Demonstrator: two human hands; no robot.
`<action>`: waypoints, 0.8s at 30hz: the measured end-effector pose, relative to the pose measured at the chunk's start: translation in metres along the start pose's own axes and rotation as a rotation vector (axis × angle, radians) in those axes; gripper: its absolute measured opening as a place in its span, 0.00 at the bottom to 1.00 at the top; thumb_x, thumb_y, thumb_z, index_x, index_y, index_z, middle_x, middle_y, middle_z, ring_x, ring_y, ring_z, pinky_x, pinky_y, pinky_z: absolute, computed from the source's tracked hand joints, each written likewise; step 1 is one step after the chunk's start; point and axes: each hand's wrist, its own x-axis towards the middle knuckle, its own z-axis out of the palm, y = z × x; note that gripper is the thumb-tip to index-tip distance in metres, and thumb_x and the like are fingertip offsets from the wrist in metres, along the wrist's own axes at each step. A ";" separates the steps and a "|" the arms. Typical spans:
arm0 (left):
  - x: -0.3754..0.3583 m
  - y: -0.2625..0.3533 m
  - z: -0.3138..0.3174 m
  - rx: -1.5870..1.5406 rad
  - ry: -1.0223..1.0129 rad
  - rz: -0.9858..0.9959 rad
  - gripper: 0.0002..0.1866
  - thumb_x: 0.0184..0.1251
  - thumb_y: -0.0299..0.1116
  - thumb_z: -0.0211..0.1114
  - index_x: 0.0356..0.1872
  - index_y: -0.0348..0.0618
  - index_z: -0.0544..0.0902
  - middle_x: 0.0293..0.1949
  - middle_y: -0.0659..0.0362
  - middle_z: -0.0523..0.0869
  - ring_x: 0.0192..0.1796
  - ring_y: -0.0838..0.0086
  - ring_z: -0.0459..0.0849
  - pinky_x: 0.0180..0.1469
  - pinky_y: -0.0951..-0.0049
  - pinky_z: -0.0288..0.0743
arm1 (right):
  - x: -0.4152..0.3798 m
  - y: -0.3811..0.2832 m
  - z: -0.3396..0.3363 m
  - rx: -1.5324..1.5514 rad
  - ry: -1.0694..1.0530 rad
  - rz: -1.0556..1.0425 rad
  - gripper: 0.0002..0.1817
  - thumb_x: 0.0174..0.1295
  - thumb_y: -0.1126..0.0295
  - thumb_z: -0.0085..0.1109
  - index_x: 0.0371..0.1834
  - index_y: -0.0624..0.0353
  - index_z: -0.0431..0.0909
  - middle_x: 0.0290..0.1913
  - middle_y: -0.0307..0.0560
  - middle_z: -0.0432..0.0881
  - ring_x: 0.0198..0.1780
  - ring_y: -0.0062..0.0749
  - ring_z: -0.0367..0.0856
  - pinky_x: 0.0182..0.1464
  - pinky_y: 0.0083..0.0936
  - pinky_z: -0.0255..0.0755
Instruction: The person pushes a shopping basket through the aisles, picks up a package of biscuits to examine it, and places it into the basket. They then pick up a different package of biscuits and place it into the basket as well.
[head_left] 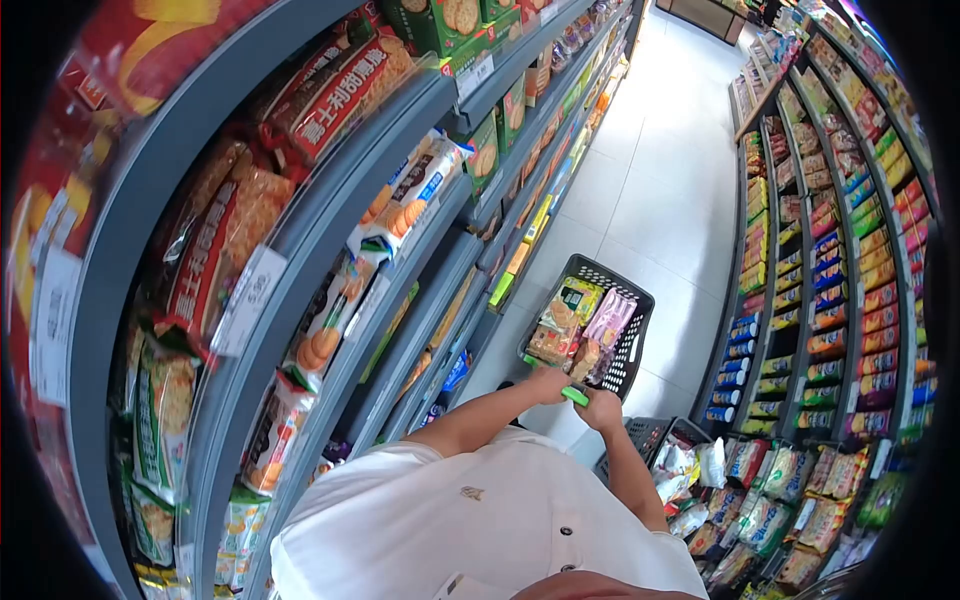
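Observation:
A black shopping basket (627, 352) with perforated walls is in front of me, over the pale floor tiles. My left hand (546, 385) is closed around its green handle (575, 396), fingers partly hidden. My right hand (601, 408) grips the other end of that handle, close beside the left. Inside the basket lie a yellow-green snack pack (582, 298), a pink-purple pack (612, 318) and brownish packs (550, 345) near my hands.
A tall grey shelf (410, 110) of packaged biscuits and crackers runs close along my left. Shelves of colourful snack packs (826, 270) line the right. Another dark basket (648, 440) with packs stands by my right arm. The tiled aisle (655, 160) stretches ahead.

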 end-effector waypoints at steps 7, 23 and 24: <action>0.037 -0.020 -0.015 -0.169 0.002 0.037 0.16 0.53 0.45 0.71 0.40 0.47 0.87 0.39 0.50 0.89 0.45 0.54 0.88 0.50 0.54 0.81 | 0.029 0.009 -0.021 0.012 -0.022 0.021 0.19 0.52 0.52 0.65 0.35 0.57 0.85 0.30 0.57 0.86 0.34 0.55 0.85 0.40 0.48 0.80; 0.112 -0.031 -0.051 -0.106 0.071 -0.001 0.06 0.56 0.36 0.66 0.33 0.50 0.87 0.35 0.52 0.88 0.42 0.54 0.88 0.46 0.54 0.80 | 0.101 0.058 -0.057 0.081 0.027 -0.097 0.16 0.51 0.57 0.68 0.34 0.58 0.84 0.33 0.55 0.86 0.34 0.54 0.85 0.39 0.46 0.79; 0.116 -0.026 -0.056 -0.091 0.047 -0.026 0.07 0.56 0.34 0.66 0.35 0.49 0.88 0.37 0.51 0.89 0.43 0.54 0.89 0.46 0.54 0.81 | 0.103 0.064 -0.061 0.102 0.045 -0.124 0.15 0.51 0.57 0.68 0.32 0.58 0.83 0.32 0.55 0.85 0.34 0.54 0.85 0.38 0.47 0.79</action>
